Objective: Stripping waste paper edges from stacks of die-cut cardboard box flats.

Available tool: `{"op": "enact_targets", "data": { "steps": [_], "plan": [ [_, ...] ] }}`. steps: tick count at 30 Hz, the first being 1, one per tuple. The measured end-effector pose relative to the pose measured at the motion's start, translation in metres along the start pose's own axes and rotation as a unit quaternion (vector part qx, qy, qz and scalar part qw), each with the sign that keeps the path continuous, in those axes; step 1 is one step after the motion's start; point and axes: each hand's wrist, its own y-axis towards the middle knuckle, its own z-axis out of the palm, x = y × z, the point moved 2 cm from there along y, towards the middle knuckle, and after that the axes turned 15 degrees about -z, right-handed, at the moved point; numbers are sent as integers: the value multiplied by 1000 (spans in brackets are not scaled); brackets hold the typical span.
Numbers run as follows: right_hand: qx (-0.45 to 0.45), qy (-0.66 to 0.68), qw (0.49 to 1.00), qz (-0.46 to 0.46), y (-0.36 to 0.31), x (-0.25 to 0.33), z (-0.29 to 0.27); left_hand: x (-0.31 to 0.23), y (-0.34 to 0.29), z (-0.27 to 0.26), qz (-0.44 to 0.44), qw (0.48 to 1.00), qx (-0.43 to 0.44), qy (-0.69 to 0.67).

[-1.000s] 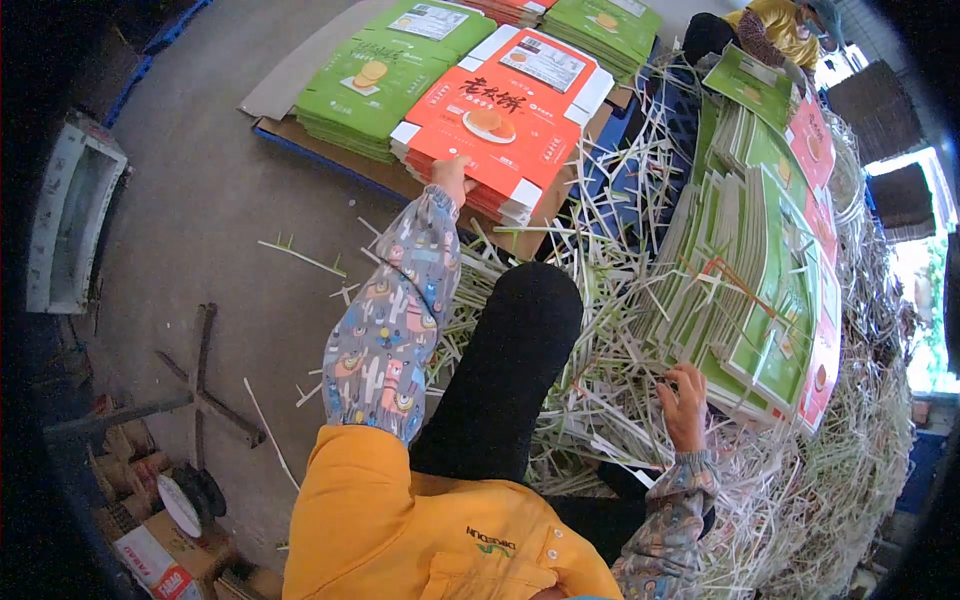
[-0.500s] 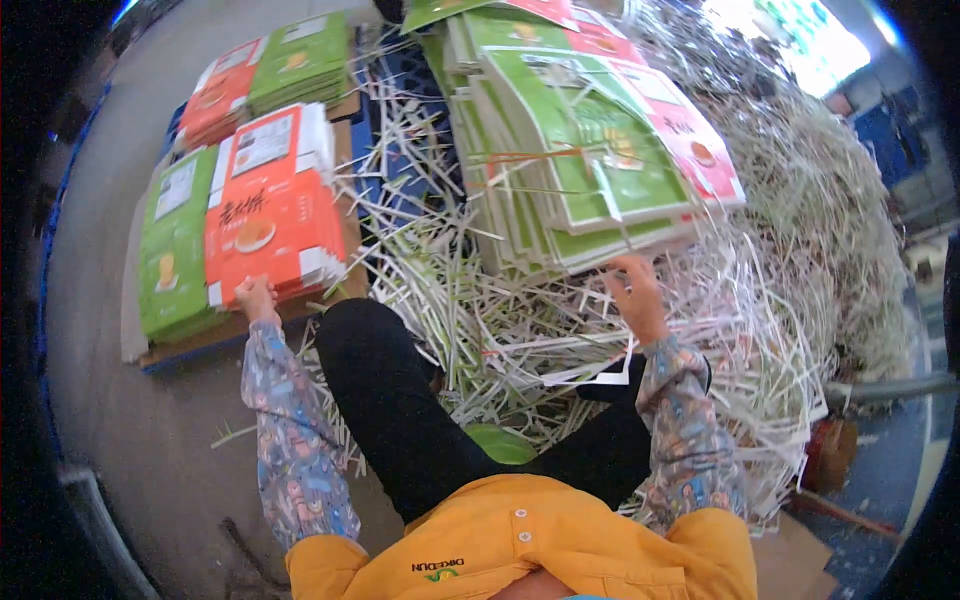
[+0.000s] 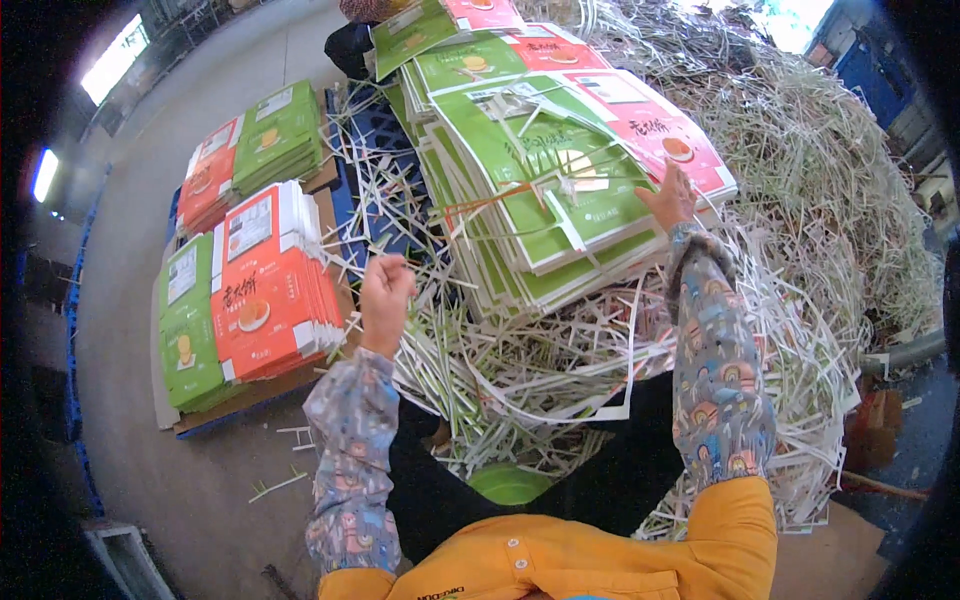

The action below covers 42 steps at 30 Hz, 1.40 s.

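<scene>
My left hand [image 3: 384, 300] is raised between the two groups of stacks, over paper strips. Its fingers are curled closed, and whatever they may hold is hidden. My right hand [image 3: 670, 198] has its fingers spread at the near right edge of a tall stack of printed sheets [image 3: 545, 215]. Whether the fingertips touch the sheets, I cannot tell. The top sheet is green and pink-red with food pictures, and torn trim strips [image 3: 548, 190] lie across it. To the left are neat stacks of red cardboard sheets [image 3: 265, 300] and green cardboard sheets [image 3: 187, 330].
Loose paper strips [image 3: 520, 370] heap up around my legs. A large mound of shredded trim [image 3: 820, 190] rises at the right. Blue pallets [image 3: 385, 215] show under the stacks. Another person [image 3: 350, 45] is at the far end. A grey pipe [image 3: 915, 350] lies at right.
My left hand has left the near edge of the red stack and moved right. My right hand has risen to the tall stack's right edge. The view has shifted too.
</scene>
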Motion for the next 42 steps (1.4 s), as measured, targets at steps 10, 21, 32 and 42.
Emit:
{"op": "enact_targets", "data": {
  "steps": [10, 21, 32, 42],
  "plan": [
    [157, -38, 983, 92, 20, -34, 33, 21, 22, 0, -5, 1000, -2, 22],
    [-26, 134, 963, -233, -112, 160, 21, 18, 19, -30, 13, 996, -77, -33],
    [564, 7, 787, -252, -251, -34, 9, 20, 11, -45, -51, 994, -59, -73],
    [290, 266, 909, -140, -203, -41, -69, 19, 7, 42, -19, 990, 135, 41]
  ]
}}
